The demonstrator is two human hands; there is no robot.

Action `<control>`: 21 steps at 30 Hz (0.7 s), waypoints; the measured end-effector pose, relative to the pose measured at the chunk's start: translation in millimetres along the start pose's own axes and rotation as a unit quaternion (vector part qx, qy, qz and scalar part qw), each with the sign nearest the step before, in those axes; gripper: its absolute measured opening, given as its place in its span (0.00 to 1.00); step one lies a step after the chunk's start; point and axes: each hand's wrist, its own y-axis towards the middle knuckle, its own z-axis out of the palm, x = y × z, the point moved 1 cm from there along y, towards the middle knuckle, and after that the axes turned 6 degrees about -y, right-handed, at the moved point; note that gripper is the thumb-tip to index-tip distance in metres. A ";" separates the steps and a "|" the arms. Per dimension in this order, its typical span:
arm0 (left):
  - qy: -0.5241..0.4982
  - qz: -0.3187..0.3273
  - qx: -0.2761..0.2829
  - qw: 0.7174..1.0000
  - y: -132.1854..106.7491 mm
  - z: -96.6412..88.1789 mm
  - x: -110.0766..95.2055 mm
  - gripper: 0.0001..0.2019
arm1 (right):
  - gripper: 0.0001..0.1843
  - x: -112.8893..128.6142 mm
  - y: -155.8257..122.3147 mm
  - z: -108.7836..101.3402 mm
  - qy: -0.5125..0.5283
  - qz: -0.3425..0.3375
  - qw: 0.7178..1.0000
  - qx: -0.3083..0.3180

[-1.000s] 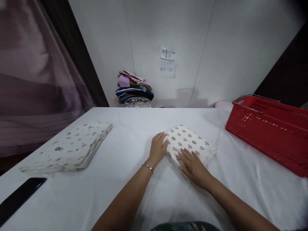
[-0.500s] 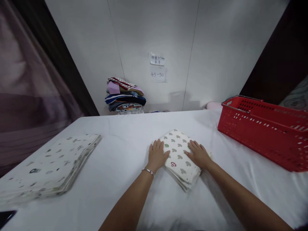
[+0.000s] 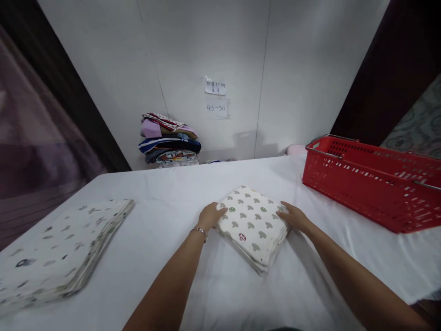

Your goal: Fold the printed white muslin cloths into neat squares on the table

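The white-covered table [image 3: 161, 220] is spreading out in front of you, and the red basket [image 3: 351, 193] is standing at its right side, well apart from your right hand. On the far left, a folded cloth with scattered grey prints [image 3: 65, 253] is lying flat, well apart from your left hand.

Between your hands, the mushroom-print cloth [image 3: 250, 225] is lying folded on the table in several layers. It is sitting turned like a diamond, one corner pointing towards you and slightly right, the opposite one pointing towards the wall. It is looking nearly square, so you are getting no clear long axis from this view.

Your left hand [image 3: 208, 216] is touching its left corner and your right hand [image 3: 295, 218] is touching its right corner, so neither is lying nearer; the cloth is stretching rightward from your left fingers and leftward from your right ones.

Both your thumbs are resting on the top layer, pointing inward across the cloth. Your other fingers are bending around the outer edges, mostly out of sight; whether they are reaching under the layers, or closing tightly on them, I cannot tell.
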 end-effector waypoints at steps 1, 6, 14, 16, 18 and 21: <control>-0.001 -0.001 0.000 1.000 -2.2 -2.1 2.6 0.21 | 0.32 3.9 1.3 0.2 0.009 -0.010 1.000 -0.006; -0.013 -0.031 -0.061 0.998 -27.7 -18.7 29.9 0.20 | 0.31 42.2 27.5 5.2 0.070 -0.074 0.995 -0.014; -0.044 -0.141 -0.130 0.980 -64.1 -27.3 67.5 0.27 | 0.26 109.5 83.1 54.7 0.114 -0.116 0.987 -0.009; -0.066 -0.137 -0.138 0.979 -66.6 -24.5 69.9 0.29 | 0.24 109.9 79.5 59.6 0.115 -0.113 0.987 -0.023; -0.095 -0.110 -0.163 0.976 -69.7 -20.3 71.8 0.30 | 0.23 104.7 67.2 55.8 0.123 -0.117 0.984 -0.050; -0.148 -0.041 -0.226 0.962 -78.4 -11.1 74.9 0.28 | 0.20 93.5 34.6 43.5 0.144 -0.127 0.978 -0.084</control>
